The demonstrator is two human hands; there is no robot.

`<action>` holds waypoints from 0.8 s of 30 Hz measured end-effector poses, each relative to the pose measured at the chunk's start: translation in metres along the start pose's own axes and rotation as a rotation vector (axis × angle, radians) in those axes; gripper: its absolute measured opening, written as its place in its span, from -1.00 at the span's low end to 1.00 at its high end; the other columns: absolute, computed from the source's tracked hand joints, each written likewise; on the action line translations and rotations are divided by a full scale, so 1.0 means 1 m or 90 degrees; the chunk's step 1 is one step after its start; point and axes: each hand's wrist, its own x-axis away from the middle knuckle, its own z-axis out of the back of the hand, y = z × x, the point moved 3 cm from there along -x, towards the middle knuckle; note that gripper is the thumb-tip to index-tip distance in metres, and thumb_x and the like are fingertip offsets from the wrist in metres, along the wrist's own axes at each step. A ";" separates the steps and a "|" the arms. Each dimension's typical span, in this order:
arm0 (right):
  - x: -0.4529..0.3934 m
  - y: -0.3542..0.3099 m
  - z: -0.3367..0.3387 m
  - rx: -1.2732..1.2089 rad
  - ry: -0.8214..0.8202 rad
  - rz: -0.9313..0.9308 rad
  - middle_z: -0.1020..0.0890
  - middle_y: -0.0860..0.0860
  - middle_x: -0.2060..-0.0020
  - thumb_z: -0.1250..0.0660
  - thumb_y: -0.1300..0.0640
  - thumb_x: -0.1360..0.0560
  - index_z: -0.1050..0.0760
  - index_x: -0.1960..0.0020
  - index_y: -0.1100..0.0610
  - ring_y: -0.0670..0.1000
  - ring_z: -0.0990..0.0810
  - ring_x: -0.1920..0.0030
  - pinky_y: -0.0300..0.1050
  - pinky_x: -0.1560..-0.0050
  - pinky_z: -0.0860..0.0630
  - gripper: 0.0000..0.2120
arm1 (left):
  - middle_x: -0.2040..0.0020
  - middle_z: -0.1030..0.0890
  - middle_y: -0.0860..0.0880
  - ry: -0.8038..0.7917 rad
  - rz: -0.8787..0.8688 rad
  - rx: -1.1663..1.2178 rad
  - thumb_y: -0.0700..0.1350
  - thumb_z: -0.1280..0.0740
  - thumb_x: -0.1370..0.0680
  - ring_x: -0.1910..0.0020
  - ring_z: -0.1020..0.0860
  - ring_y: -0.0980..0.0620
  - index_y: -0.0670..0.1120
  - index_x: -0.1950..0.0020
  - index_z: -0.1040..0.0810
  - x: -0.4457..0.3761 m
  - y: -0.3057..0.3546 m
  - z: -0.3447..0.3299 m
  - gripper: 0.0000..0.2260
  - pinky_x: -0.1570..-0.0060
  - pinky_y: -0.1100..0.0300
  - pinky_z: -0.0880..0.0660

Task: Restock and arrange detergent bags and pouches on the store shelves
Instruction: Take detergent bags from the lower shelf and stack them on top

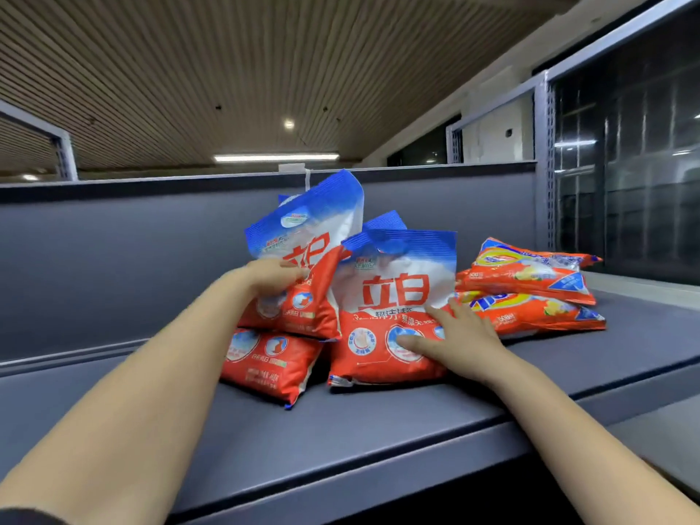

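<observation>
Several red, white and blue detergent bags sit on a dark grey top shelf (378,430). My left hand (274,276) grips the left upright bag (303,240), which leans on a flat bag (265,363) lying under it. My right hand (450,341) presses with straight fingers on the lower front of the middle upright bag (394,293). Behind these a further bag's blue top (386,220) peeks out. To the right, two orange pouches (530,274) lie stacked flat, the lower pouch (538,314) touching the middle bag's side.
A grey back panel (113,259) closes the shelf behind the bags. A perforated metal upright (544,164) stands at the right, with dark glass beyond. Bare shelf surface stretches to the left and in front of the bags.
</observation>
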 end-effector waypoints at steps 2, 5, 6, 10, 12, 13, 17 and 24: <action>-0.003 0.000 0.003 0.016 -0.015 0.004 -0.03 0.01 -0.55 -0.09 -0.58 -0.27 -0.14 -0.50 -0.19 0.04 0.09 -0.55 0.18 -0.46 0.11 -0.11 | -0.42 -0.40 -0.05 -0.008 0.010 -0.073 0.17 -0.12 -0.60 -0.38 -0.36 -0.10 0.01 -0.41 -0.40 0.000 0.003 -0.003 -0.57 -0.38 -0.01 -0.25; 0.002 -0.002 0.006 0.040 0.001 -0.011 -0.07 -0.02 -0.54 -0.04 -0.61 -0.24 -0.19 -0.47 -0.22 0.05 0.06 -0.54 0.20 -0.45 0.07 -0.11 | -0.38 -0.37 -0.11 0.152 0.099 -0.107 0.22 -0.12 -0.57 -0.37 -0.30 -0.18 0.10 -0.39 -0.35 0.015 0.007 -0.019 -0.57 -0.29 -0.15 -0.22; 0.005 -0.004 0.007 0.049 0.021 -0.013 -0.12 -0.02 -0.53 -0.05 -0.60 -0.25 -0.21 -0.46 -0.20 0.06 0.00 -0.53 0.18 -0.45 0.01 -0.12 | -0.36 -0.37 -0.13 0.204 0.109 -0.072 0.24 -0.14 -0.55 -0.36 -0.30 -0.19 0.07 -0.39 -0.36 0.021 0.006 -0.022 -0.54 -0.27 -0.16 -0.23; 0.020 -0.021 0.010 0.068 0.110 0.015 -0.40 0.00 -0.37 -0.14 -0.44 -0.41 -0.35 -0.39 -0.05 0.11 -0.30 -0.37 0.07 -0.30 -0.27 -0.31 | -0.34 -0.40 -0.19 0.290 0.078 0.077 0.16 -0.19 -0.56 -0.35 -0.32 -0.21 -0.07 -0.37 -0.40 0.041 -0.010 -0.025 -0.54 -0.33 -0.13 -0.27; 0.028 -0.029 0.010 0.058 0.109 0.015 -0.44 0.03 -0.33 -0.17 -0.32 -0.49 -0.37 -0.38 0.01 0.14 -0.34 -0.33 0.05 -0.24 -0.33 -0.42 | -0.35 -0.42 -0.18 0.276 0.034 0.100 0.09 -0.19 -0.57 -0.36 -0.33 -0.21 -0.10 -0.38 -0.41 0.052 -0.015 -0.029 -0.56 -0.34 -0.09 -0.27; 0.033 -0.032 0.010 0.059 0.107 0.012 -0.45 0.05 -0.33 -0.17 -0.27 -0.52 -0.37 -0.38 0.02 0.15 -0.33 -0.33 0.05 -0.24 -0.33 -0.46 | -0.35 -0.43 -0.17 0.272 0.027 0.108 0.08 -0.20 -0.57 -0.35 -0.34 -0.20 -0.11 -0.37 -0.42 0.058 -0.016 -0.030 -0.57 -0.33 -0.08 -0.29; 0.051 -0.040 0.014 0.059 0.109 0.025 -0.44 0.05 -0.33 -0.18 -0.15 -0.55 -0.37 -0.38 0.03 0.14 -0.33 -0.34 0.03 -0.24 -0.33 -0.54 | -0.25 -0.50 -0.13 0.264 0.052 0.147 0.02 -0.20 -0.54 -0.15 -0.47 -0.14 -0.11 -0.26 -0.45 0.083 -0.020 -0.024 -0.65 -0.11 0.04 -0.41; 0.094 -0.054 0.023 -0.018 0.127 0.079 -0.48 0.03 -0.32 -0.25 -0.14 -0.52 -0.41 -0.34 0.03 0.09 -0.40 -0.32 0.00 -0.22 -0.34 -0.55 | -0.13 -0.58 -0.09 0.223 0.040 0.037 0.06 -0.17 -0.56 -0.04 -0.52 -0.16 -0.07 -0.04 -0.56 0.151 -0.013 -0.019 -0.73 -0.05 0.03 -0.48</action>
